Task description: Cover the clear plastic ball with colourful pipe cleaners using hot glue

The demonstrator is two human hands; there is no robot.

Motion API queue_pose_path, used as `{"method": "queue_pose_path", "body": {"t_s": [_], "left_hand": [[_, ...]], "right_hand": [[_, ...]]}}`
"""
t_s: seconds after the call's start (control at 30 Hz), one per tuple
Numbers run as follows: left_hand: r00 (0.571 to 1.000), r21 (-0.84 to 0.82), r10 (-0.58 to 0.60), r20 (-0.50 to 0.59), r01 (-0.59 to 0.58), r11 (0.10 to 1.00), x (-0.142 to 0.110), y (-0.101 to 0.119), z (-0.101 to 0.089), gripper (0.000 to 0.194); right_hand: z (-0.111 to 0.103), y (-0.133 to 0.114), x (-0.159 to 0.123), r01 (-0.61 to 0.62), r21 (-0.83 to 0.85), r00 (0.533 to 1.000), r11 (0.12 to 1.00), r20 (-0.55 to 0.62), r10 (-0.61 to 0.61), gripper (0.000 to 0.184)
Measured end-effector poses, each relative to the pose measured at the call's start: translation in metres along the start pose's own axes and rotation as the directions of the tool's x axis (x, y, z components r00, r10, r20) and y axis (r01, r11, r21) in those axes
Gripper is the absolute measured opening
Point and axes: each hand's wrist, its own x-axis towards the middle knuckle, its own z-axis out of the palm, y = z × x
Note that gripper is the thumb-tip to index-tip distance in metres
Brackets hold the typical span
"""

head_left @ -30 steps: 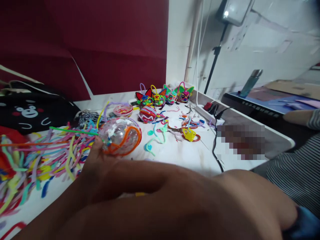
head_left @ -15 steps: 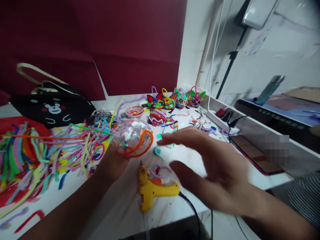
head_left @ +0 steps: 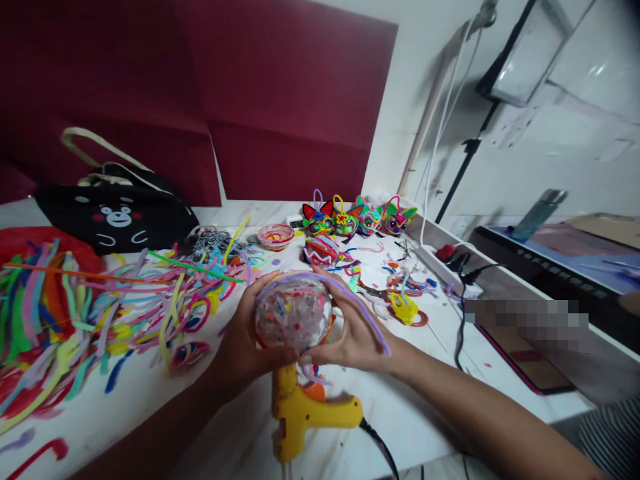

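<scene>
Between my two hands is a clear plastic ball [head_left: 293,313] with pipe cleaners along its edge. My left hand [head_left: 245,340] wraps its left side, thumb underneath. On the other side my right hand [head_left: 353,337] grips it, the thumbs nearly meeting at the bottom. A purple pipe cleaner [head_left: 363,307] arches over the top and trails down across my right hand. Just below lies a yellow hot glue gun [head_left: 305,420], its nozzle hidden behind the hands and ball.
Loose pipe cleaners [head_left: 145,293] cover the left of the table. Several finished animal-face ornaments [head_left: 345,220] line the back, near a pink-rimmed bowl shape [head_left: 276,235]. Scissors [head_left: 400,300], a power strip [head_left: 450,267] and a phone [head_left: 530,360] are on the right. A black bag [head_left: 117,217] stands back left.
My right hand, open and apart before, has come in and closed on the ball. The ball has moved slightly right and turned, the purple pipe cleaner now hanging to the right.
</scene>
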Motion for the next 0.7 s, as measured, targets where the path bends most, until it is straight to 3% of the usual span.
{"method": "queue_pose_path", "body": {"t_s": [0.13, 0.3, 0.43, 0.6, 0.7], "left_hand": [[0.995, 0.104, 0.099, 0.027, -0.101, 0.989, -0.001, -0.008, -0.004, 0.112], [0.986, 0.222, 0.111, 0.121, -0.136, 0.965, -0.003, -0.007, -0.009, 0.11], [0.979, 0.27, 0.173, 0.105, -0.195, 0.943, -0.006, -0.002, -0.004, 0.106], [0.981, 0.288, 0.156, 0.115, -0.183, 0.94, -0.01, 0.006, 0.0, 0.108], [0.986, 0.171, 0.111, 0.122, -0.131, 0.977, -0.013, 0.009, -0.001, 0.11]], "right_hand": [[0.001, 0.008, -0.003, 0.08, 0.013, 0.996, 0.997, -0.028, -0.08, 0.109], [0.002, 0.009, -0.005, 0.068, 0.08, 0.997, 0.994, -0.042, -0.065, 0.104], [0.002, 0.008, -0.01, 0.091, 0.091, 0.995, 0.992, -0.055, -0.086, 0.101], [0.002, 0.008, -0.016, -0.018, 0.213, 0.998, 0.977, -0.048, 0.029, 0.102], [0.004, 0.01, -0.016, -0.075, 0.378, 0.994, 0.923, -0.04, 0.097, 0.107]]}}
